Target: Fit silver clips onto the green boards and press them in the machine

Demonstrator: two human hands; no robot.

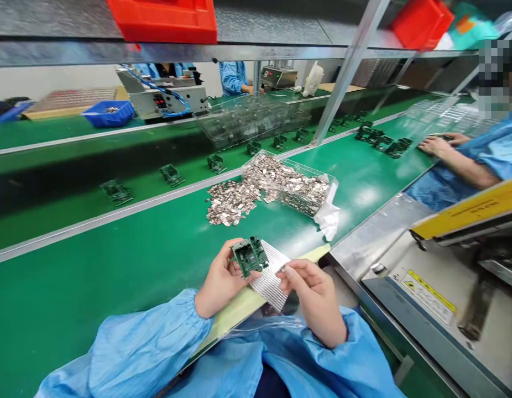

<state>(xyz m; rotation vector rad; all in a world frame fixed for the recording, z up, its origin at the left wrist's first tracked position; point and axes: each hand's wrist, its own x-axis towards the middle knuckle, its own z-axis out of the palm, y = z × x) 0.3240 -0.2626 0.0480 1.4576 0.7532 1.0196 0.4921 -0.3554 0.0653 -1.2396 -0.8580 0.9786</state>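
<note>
My left hand (223, 276) is closed round a green circuit board (250, 257), tilted up above the near edge of the bench. A silvery-white ribbed sheet (269, 282) lies behind and beside the board, close to both hands; whether the left fingers also grip it is hidden. My right hand (312, 290) is at the sheet's right side, thumb and forefinger pinched together. Something tiny and greyish shows at those fingertips, too small to name. Beyond the hands, a heap of small silvery metal pieces (233, 204) spreads from a clear plastic tray (333, 190) lying on the green bench.
Several circuit boards (172, 175) sit in a row on the green belt (148, 193) behind a metal rail. A co-worker's hands (440, 145) are at the right, near more boards (382, 141). A machine with a yellow edge (467, 210) stands at right. Red bins (165, 22) rest on the overhead shelf.
</note>
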